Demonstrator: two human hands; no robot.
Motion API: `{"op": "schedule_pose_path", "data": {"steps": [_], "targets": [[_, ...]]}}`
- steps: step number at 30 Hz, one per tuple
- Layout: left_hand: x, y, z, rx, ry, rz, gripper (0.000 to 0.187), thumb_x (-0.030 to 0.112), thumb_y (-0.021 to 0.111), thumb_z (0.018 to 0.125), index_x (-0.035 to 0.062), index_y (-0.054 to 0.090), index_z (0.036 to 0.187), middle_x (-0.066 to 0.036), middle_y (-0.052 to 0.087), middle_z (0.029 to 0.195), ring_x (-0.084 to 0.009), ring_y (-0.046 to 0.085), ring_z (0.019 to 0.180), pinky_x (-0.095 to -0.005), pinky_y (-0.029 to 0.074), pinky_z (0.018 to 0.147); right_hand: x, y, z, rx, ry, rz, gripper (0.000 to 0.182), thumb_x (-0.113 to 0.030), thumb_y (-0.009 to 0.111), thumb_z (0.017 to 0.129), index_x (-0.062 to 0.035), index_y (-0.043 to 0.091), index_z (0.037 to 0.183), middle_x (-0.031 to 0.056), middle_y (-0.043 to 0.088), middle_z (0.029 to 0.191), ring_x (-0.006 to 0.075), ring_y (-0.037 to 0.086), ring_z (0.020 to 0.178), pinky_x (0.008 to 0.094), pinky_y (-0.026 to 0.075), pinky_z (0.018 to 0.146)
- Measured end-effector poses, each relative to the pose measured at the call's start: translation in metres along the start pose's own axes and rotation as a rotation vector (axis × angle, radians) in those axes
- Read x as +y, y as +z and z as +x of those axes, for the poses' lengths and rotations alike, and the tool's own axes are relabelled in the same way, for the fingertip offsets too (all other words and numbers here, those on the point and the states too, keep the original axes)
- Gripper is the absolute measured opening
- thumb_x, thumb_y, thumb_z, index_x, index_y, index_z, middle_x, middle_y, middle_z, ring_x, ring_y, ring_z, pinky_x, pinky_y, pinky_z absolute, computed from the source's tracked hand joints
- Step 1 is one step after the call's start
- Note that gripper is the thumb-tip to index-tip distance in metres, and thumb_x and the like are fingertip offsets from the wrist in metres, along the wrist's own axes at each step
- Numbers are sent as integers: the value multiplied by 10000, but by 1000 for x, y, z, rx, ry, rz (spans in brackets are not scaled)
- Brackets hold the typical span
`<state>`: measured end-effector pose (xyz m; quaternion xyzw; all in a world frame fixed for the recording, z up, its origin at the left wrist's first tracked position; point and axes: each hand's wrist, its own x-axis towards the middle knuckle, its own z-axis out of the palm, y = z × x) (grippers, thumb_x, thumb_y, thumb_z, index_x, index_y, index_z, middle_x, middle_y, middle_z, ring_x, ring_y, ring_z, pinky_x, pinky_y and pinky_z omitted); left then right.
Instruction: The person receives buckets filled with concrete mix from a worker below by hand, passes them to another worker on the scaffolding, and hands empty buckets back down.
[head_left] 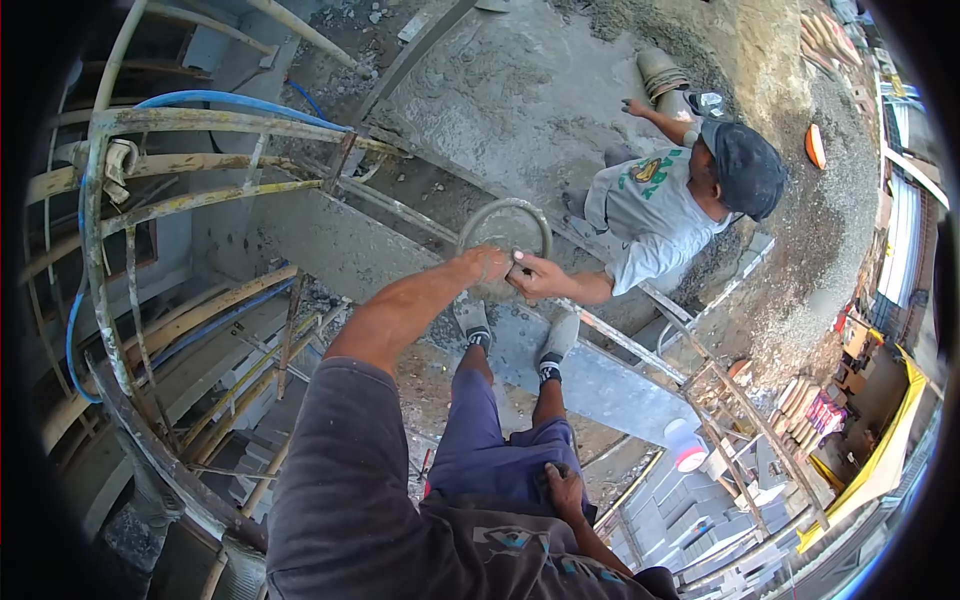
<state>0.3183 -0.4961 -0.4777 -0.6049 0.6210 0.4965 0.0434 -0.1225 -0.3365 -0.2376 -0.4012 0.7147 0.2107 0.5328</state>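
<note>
My left hand (488, 262) reaches forward and is closed at the middle of a round grey bucket (547, 232), apparently on its handle. Wet grey mortar seems to fill the bucket. A co-worker's hand (537, 276) grips at the same spot, touching my fingers. Low against the purple shorts (480, 420) lies my right hand (565, 490), holding nothing that I can see; its fingers look loosely apart. My feet stand below the bucket on a grey, mortar-smeared board (620, 388).
The co-worker (655, 200) in a grey shirt and dark cap bends beside wet concrete (480, 90). Bamboo scaffold poles (220, 122) and a blue hose (225, 97) are at left. Stacked grey blocks (690, 530) lie below right, gravel (830, 220) beyond. A white container (685, 440) stands near the board.
</note>
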Motion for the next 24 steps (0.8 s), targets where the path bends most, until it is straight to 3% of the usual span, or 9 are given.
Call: {"op": "schedule_pose_path", "data": {"steps": [3,6,9,12,18,20,21,22,24], "targets": [[-29,68,2,117,120,-241,223,267,593,818,61,638,890,-149,656,843,-332,637,785,-413,488,684,-15,-7,-5,19,-59,-82,384,-343,616,862,32,683,816,107,670,696,170,612,631,341,482,632],[15,24,-63,354,238,-153,320,344,669,778,43,626,877,-132,646,800,-308,630,762,-398,486,680,-3,-11,1,23,-118,-142,379,-337,611,862,33,682,828,113,669,703,175,614,644,334,479,641],[53,-8,-117,323,14,-282,371,368,728,732,39,583,820,-100,593,707,-234,581,685,-364,458,631,-11,-23,-2,10,-192,-148,361,-317,601,866,34,679,837,111,656,692,173,607,649,324,472,641],[102,-40,-187,279,-342,-513,370,341,740,736,53,509,735,-44,494,639,-170,487,633,-354,410,579,-4,-31,10,-16,-285,-132,358,-309,599,868,42,668,877,100,654,701,171,608,644,322,476,642],[236,-127,-371,728,-498,-1034,425,288,769,743,120,400,618,36,390,586,-77,367,551,-285,320,492,-50,-57,20,-84,-493,-233,311,-281,602,877,24,663,880,76,657,721,132,605,632,285,478,603],[270,-152,-441,842,-574,-967,429,287,766,758,142,389,612,53,364,565,-61,329,521,-268,287,471,-71,-58,28,-242,-475,-133,357,-309,613,857,35,668,934,123,685,773,197,648,661,321,488,615],[288,-169,-482,939,-618,-915,432,286,764,765,154,383,609,61,352,555,-53,311,507,-259,271,460,-84,-56,27,-261,-485,-77,328,-268,615,863,47,666,935,101,675,755,149,634,645,289,480,576],[316,-183,-517,1083,-507,-1036,437,291,763,772,166,376,609,69,340,536,-60,295,465,-265,253,438,-97,-55,30,-299,-496,-157,311,-231,609,858,60,658,957,106,674,762,145,632,636,283,484,576],[382,-224,-590,1262,-616,-1048,416,274,742,796,173,385,610,77,329,532,-58,285,445,-260,243,425,-179,-37,4,-389,-759,-245,311,-214,602,849,70,657,964,113,674,769,145,630,625,275,488,569]]}}
